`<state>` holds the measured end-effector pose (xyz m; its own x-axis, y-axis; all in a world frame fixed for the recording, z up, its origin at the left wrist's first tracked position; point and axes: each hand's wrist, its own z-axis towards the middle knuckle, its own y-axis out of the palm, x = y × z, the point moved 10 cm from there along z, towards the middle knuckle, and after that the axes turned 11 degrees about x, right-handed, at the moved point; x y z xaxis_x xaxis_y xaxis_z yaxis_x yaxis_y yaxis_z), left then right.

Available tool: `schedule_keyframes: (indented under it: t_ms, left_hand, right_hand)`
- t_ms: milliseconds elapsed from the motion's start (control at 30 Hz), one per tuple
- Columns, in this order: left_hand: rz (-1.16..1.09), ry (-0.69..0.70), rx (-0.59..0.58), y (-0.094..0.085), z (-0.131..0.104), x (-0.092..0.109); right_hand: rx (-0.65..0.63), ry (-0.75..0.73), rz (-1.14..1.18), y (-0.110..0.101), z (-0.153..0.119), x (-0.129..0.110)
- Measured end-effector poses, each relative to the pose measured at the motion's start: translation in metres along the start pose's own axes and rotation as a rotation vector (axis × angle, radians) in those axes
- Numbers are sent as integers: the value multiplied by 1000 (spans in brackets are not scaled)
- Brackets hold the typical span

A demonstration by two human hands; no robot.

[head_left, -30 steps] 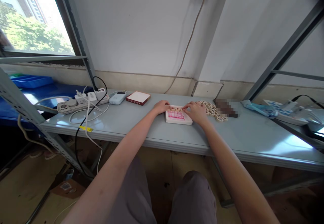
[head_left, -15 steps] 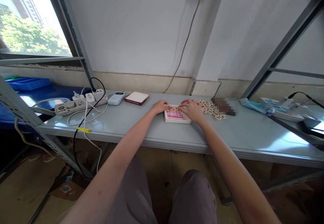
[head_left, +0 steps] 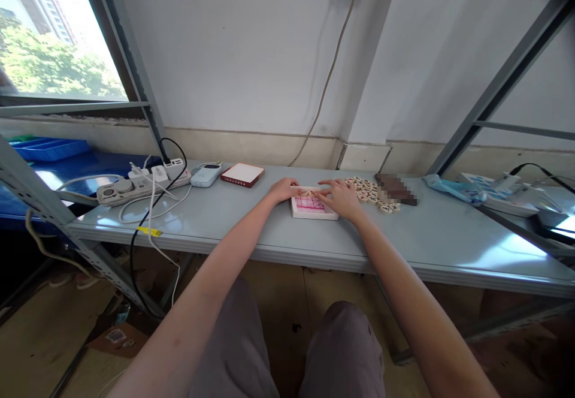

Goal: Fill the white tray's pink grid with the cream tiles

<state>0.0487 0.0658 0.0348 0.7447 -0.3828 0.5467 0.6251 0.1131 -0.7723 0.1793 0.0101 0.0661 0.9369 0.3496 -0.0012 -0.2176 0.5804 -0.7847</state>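
Note:
A small white box [head_left: 315, 214] lies on the desk, its inside marked with a pink grid. Several round wooden Chinese chess pieces [head_left: 308, 193] sit in a row near its far side. Curled around the box's far left corner is my left hand [head_left: 283, 189]. My right hand [head_left: 340, 198] reaches over the right side of the box, its fingertips at the right end of the row on a chess piece, which they partly hide. To the right of that hand, a pile of loose Chinese chess pieces [head_left: 367, 190] is spread on the desk.
A brown, blurred-out object [head_left: 398, 189] borders the pile. The red-edged box lid [head_left: 243, 174], a pale blue power bank [head_left: 206, 175] and a power strip [head_left: 144, 186] with cables stand to the left. Blue plastic packaging [head_left: 453, 188] lies to the right.
My right hand has shifted slightly left along the row, with its index finger stretched out farther. My left hand and the box stay in place.

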Motion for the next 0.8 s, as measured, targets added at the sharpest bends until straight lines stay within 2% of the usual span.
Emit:
schedule_keyframes:
  t_ms: [100, 233, 300, 400, 467, 567, 667, 800]
  left_hand:
    - [-10, -2, 5, 2, 3, -2]
    - [-25, -40, 22, 6, 7, -9]
    - [-43, -38, 44, 5, 9, -10]
    - [-49, -7, 88, -3, 8, -8]
    - [-28, -8, 115, -11, 7, -8]
    - [-25, -35, 90, -16, 5, -11]
    - [-81, -38, 15, -11, 4, -13]
    - [-125, -67, 21, -8, 7, -17]
  right_hand:
    - [55, 81, -1, -7, 2, 11]
    - [204, 353, -154, -30, -6, 49]
    - [172, 417, -254, -29, -13, 62]
    - [33, 400, -325, -11, -20, 69]
    - [-13, 354, -320, 1, -22, 68]
    - [0, 283, -315, 11, -20, 62]
    - [-5, 260, -315, 16, -18, 61]
    - [70, 218, -310, 6, -14, 54]
